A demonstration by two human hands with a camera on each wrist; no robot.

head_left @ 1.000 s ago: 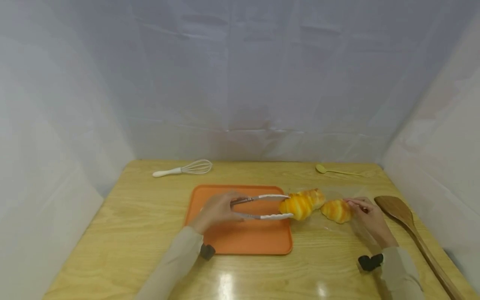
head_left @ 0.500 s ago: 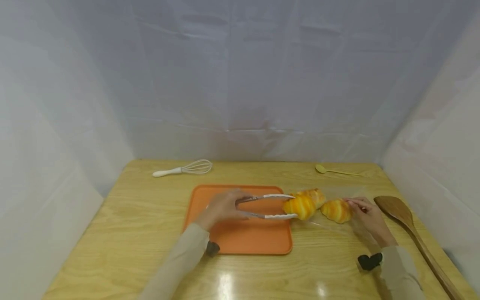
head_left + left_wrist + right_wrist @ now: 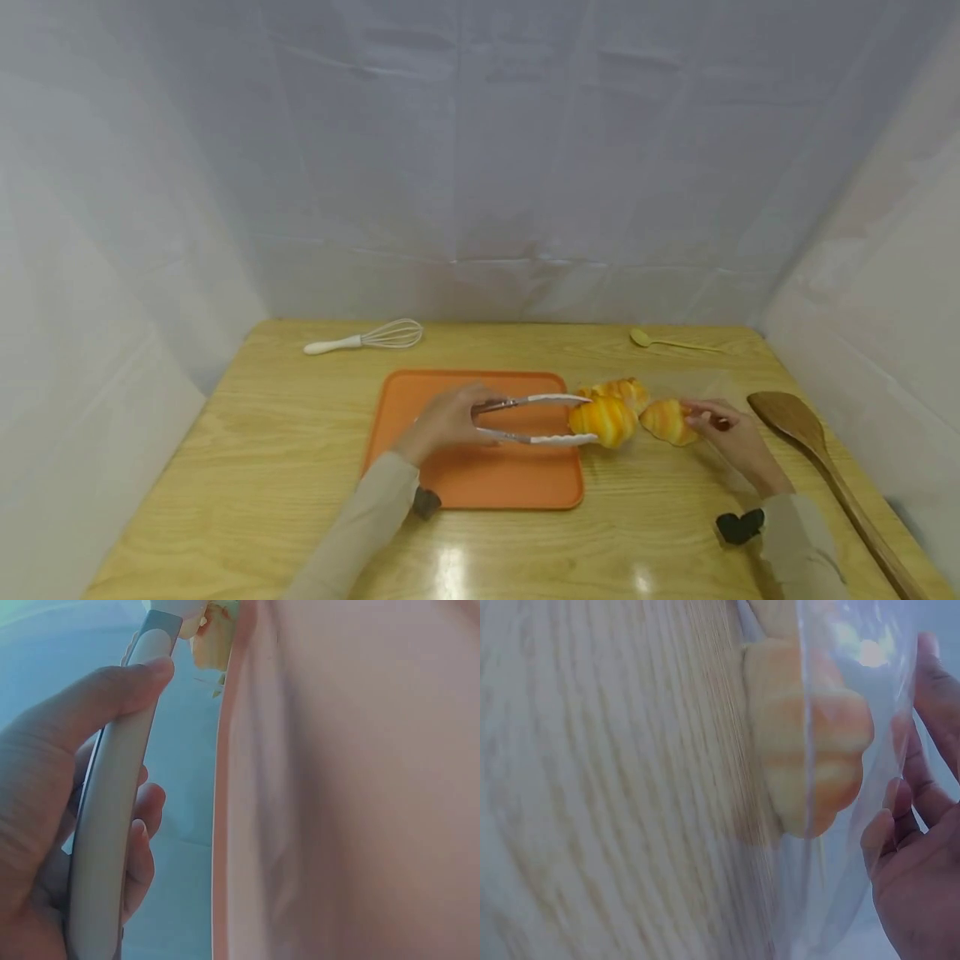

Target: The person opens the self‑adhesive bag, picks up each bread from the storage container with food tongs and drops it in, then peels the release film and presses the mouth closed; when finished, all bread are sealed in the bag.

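Left hand: (image 3: 450, 421) over the tray, thumb on one arm of the tongs (image 3: 557, 400), fingers curled round the other; grip part-spread, set by the tongs.
Right hand: (image 3: 738, 446) off the tray's right edge; grip nearly closed, thumb and fingers pinching the clear bag (image 3: 885, 682).
Tray: (image 3: 525, 490) orange, mid-bench (image 3: 225, 467).
Tonged croissant: (image 3: 606, 421) between the tong tips, just past the tray's right edge; ahead and right of the left grip, left of the right one. Looks lifted, can't confirm.
Change: over the last second tongs and croissant shifted slightly right; right fingertips edged left. My read: gap to the bag side is shrinking, loading unfinished.
Right croissant: (image 3: 664, 421) just beside the right fingertips, seen through bag film; looks bagged.
Rear croissant: (image 3: 628, 389) behind the tonged one, partly hidden.
Spatula: (image 3: 795, 418) wooden, along bench right edge.
Spoon: (image 3: 641, 337) yellow, near back right corner.
Whisk: (image 3: 363, 340) near back left corner.
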